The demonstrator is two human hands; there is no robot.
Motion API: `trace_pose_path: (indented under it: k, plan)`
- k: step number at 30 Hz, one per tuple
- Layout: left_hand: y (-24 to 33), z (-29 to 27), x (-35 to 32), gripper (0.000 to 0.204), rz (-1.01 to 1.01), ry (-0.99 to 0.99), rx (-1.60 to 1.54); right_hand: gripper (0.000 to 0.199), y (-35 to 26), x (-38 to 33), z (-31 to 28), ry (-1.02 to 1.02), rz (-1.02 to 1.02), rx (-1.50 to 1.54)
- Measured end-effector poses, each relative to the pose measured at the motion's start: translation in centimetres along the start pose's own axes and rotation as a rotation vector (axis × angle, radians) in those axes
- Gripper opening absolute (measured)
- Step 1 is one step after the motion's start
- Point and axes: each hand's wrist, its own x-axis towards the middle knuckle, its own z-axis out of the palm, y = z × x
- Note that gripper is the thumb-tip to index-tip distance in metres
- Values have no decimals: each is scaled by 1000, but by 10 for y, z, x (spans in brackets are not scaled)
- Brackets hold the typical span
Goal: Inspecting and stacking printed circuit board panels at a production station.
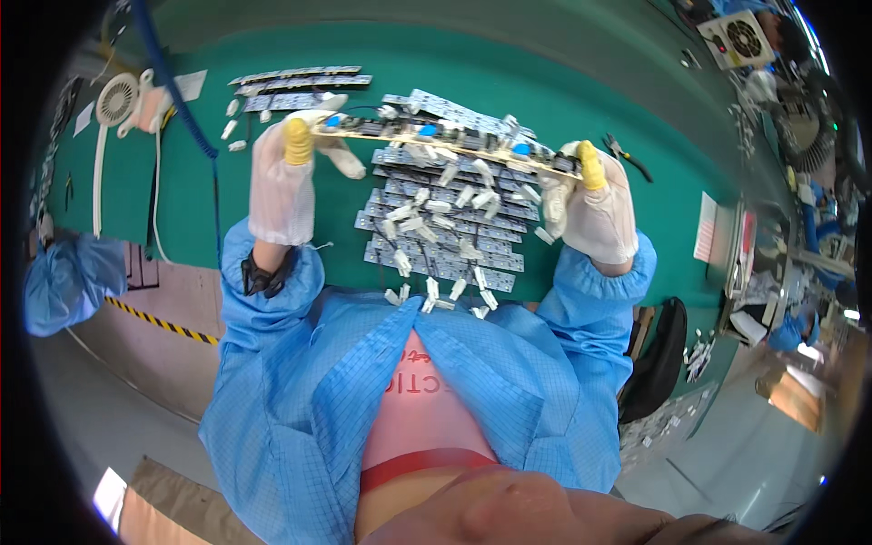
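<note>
A long, narrow circuit board (454,142) with black and blue parts along it is held up edge-on above the green bench. At its left end my left hand (292,168), in a white glove with a yellow thumb covering, grips it, some fingers stretched behind. My right hand (592,202), gloved the same way, pinches the right end with a yellow-covered thumb on top. Under the board lie rows of flat boards (427,218) with wires and white connectors (440,207), partly hidden by it. The fingers behind the board are partly out of sight.
More strip boards (300,84) lie at the back left. Black-handled pliers (630,158) rest beyond my right hand. A small white fan (118,98) and a hanging blue coiled cord (182,104) are at the left. Papers (707,227) stand at the right edge.
</note>
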Motion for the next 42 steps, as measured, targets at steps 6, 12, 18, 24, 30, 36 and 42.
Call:
trace_pose_path:
  k: [6,12,18,24,30,36,42]
  plan:
    - [10,18,3,36,-99,-68,-1009,42,-4,9,19,80,-123,27]
    - [-34,-40,63,22,-67,268,-421,63,2,11,9,173,-143,6]
    - [-174,-118,113,17,69,35,575,51,1,9,10,156,-152,-15]
    - [-115,-105,91,73,10,-466,-58,47,-4,5,2,173,-107,-58]
    - [-112,-60,87,64,336,-48,647,35,0,-2,1,140,-174,-119]
    - [-96,0,195,54,-195,622,-640,28,-5,6,-1,135,-140,-159]
    - [-80,70,216,59,644,209,270,31,-15,18,-29,159,-112,-214]
